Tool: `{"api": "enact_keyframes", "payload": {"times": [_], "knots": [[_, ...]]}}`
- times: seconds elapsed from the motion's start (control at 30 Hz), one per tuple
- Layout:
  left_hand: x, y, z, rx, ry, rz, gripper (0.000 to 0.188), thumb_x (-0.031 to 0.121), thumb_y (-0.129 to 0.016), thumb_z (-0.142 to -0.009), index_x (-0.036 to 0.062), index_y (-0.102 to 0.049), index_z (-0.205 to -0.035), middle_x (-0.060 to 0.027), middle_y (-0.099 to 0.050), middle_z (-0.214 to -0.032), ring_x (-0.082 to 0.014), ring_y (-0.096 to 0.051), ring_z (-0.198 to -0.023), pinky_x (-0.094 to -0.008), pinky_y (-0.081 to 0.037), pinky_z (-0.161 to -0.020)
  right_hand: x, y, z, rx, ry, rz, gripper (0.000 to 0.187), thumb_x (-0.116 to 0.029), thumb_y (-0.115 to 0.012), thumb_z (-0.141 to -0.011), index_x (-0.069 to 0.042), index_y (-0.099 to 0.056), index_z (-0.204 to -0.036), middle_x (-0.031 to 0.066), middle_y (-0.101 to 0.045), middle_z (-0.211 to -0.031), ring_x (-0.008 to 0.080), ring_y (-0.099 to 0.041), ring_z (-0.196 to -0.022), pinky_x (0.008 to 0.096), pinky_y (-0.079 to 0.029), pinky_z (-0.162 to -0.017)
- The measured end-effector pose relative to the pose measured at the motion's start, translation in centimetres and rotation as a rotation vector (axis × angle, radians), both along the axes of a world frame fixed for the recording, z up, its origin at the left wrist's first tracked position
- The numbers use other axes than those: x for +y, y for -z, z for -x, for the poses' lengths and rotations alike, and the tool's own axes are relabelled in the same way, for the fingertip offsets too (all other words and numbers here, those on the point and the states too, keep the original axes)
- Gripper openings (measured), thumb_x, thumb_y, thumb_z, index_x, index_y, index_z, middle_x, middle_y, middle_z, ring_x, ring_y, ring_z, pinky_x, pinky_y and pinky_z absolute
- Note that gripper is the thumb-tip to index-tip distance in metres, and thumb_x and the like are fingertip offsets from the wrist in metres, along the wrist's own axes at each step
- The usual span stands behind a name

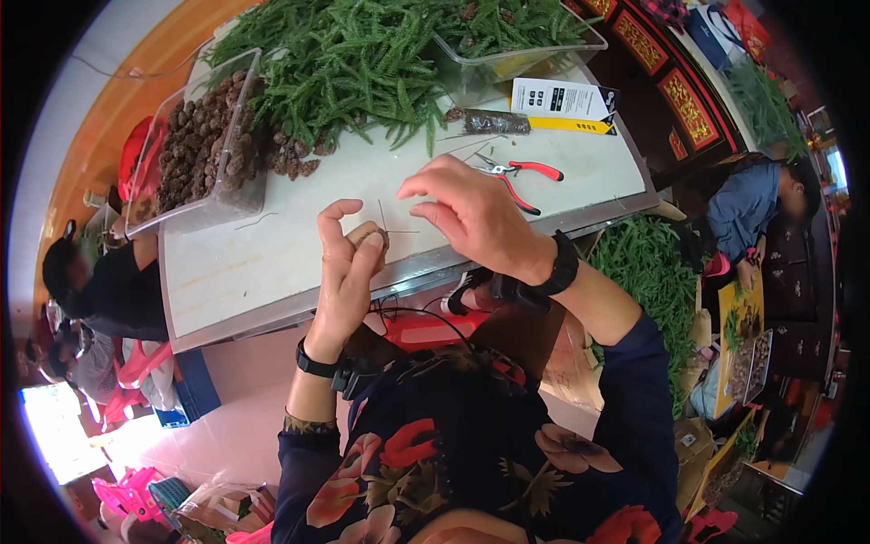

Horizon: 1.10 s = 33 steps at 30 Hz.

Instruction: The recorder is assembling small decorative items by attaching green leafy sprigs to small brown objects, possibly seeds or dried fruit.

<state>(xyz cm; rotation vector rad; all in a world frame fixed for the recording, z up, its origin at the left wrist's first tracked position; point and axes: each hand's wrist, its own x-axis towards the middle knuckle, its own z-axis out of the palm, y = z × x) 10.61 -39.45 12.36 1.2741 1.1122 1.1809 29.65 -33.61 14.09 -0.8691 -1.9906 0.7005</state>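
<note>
White tabletop [272,263] fills your view. Your left hand [346,272] pinches a small pine cone [381,239], mostly hidden by your fingers. Your right hand [471,216] closes on a thin wire [382,218], barely visible. Red-handled pliers [518,177] lie just beyond.

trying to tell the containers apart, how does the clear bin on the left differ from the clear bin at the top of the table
The left clear bin is filled with brown pine cones; the top clear bin holds green sprigs. The left bin stands at the table's left edge, far from the red-handled pliers; the top bin stands at the far edge, above them. Both are transparent plastic, open-topped.
</note>
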Motion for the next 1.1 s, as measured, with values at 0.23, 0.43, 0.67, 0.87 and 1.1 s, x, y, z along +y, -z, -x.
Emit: {"api": "enact_keyframes", "payload": {"times": [0.23, 0.43, 0.67, 0.87, 1.1], "knots": [[-1.3, -1.6, 0.9, -0.428, 0.157, 0.292, 0.033, 0.008, -0.044, -0.096, 0.0087, -0.028, -0.125, 0.0029, -0.041, -0.073, -0.0045, -0.030, -0.060, -0.0204, -0.025, -0.054, 0.3, -0.2, 0.9, -0.117, -0.256, -0.379, 0.020, -0.006, -0.073, -0.076, -0.013, -0.066, -0.093, 0.0020, -0.058, -0.095, 0.0181, -0.059, -0.067, 0.0284, -0.046, -0.054], [-2.0, -1.1, 0.4, -0.400, 0.144, 0.252, 0.035, 0.008, -0.046, -0.096, 0.0086, -0.027, -0.125, 0.0021, -0.044, -0.074, -0.0047, -0.031, -0.061, -0.0203, -0.026, -0.054, 0.3, -1.5, 0.4, -0.223, -0.322, -0.378, 0.015, -0.009, -0.073, -0.075, -0.013, -0.066, -0.088, 0.0025, -0.057, -0.101, 0.0190, -0.061, -0.080, 0.0310, -0.048, -0.067], [-2.2, -0.8, -1.2, 0.011, 0.006, -0.054, 0.034, 0.006, -0.044, -0.097, 0.0072, -0.025, -0.126, 0.0003, -0.047, -0.077, -0.0056, -0.035, -0.063, -0.0198, -0.030, -0.056, 0.0, -2.0, 0.6, -0.217, -0.263, -0.440, 0.014, -0.012, -0.073, -0.076, -0.009, -0.065, -0.087, 0.0031, -0.059, -0.101, 0.0229, -0.057, -0.093, 0.0340, -0.044, -0.082], [-1.5, 0.8, -0.3, -0.072, -0.046, -0.071, 0.034, 0.008, -0.043, -0.098, 0.0074, -0.024, -0.127, -0.0011, -0.046, -0.078, -0.0076, -0.038, -0.066, -0.0202, -0.033, -0.058, 0.9, -2.3, 0.9, -0.211, -0.230, 0.107, 0.016, -0.013, -0.071, -0.079, -0.004, -0.067, -0.091, 0.0042, -0.062, -0.089, 0.0201, -0.060, -0.088, 0.0302, -0.047, -0.078], [-1.7, 0.5, 0.1, -0.493, -0.153, 0.164, 0.034, 0.013, -0.043, -0.099, 0.0098, -0.026, -0.129, -0.0023, -0.046, -0.080, -0.0100, -0.040, -0.067, -0.0226, -0.033, -0.059, -2.9, 1.3, 2.6, 0.240, -0.077, 0.670, 0.014, -0.011, -0.067, -0.088, 0.001, -0.067, -0.096, 0.0047, -0.066, -0.088, 0.0093, -0.061, -0.076, 0.0217, -0.049, -0.066]]}}
